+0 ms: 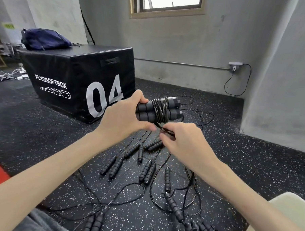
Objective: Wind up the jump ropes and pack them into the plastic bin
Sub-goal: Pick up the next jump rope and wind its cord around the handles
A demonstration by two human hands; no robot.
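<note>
Partly, the left hand (pixel 123 113) hides the wound jump rope (pixel 159 110) handles.

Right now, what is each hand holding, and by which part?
The left hand grips the jump rope's paired foam handles at their butt ends. The right hand pinches the loose end of its cord just below the wraps.

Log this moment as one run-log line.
left hand: grips paired handles | right hand: pinches cord end | cord wound around handles | other ropes loose on floor
</note>
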